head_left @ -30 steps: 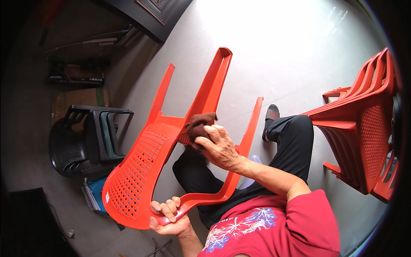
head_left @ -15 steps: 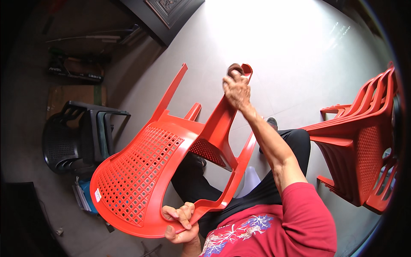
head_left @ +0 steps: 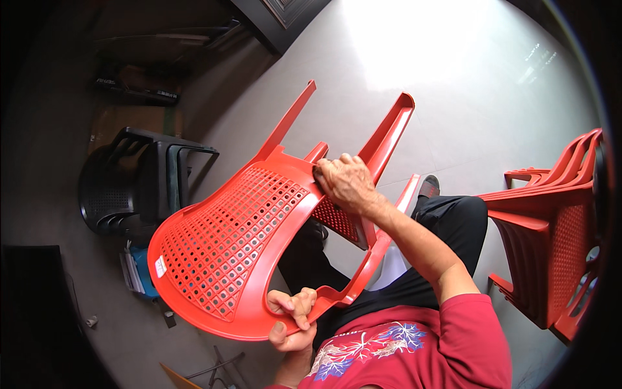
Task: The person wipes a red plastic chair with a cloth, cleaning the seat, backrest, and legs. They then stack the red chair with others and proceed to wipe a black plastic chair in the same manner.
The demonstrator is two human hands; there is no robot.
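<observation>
A red plastic chair (head_left: 223, 249) with a perforated panel and a small white label lies tilted across my lap, its legs pointing away from me. My left hand (head_left: 295, 318) is closed around the chair's near rim, thumb below and fingers curled through the opening. My right hand (head_left: 348, 183) presses with bent fingers where one leg joins the perforated panel. Something small and dark brown shows under its fingertips; most of it is covered, so its kind cannot be made out.
A stack of red plastic chairs (head_left: 551, 233) stands at the right. Black chairs (head_left: 146, 181) are at the left, beside a cardboard box (head_left: 100, 126). A blue item with papers (head_left: 139, 269) lies below them. A dark panelled door (head_left: 278, 23) is at the top.
My right hand has slid from the far end of the chair leg back toward the panel, the brown thing with it. My left hand keeps its grip. The whole view has shifted slightly.
</observation>
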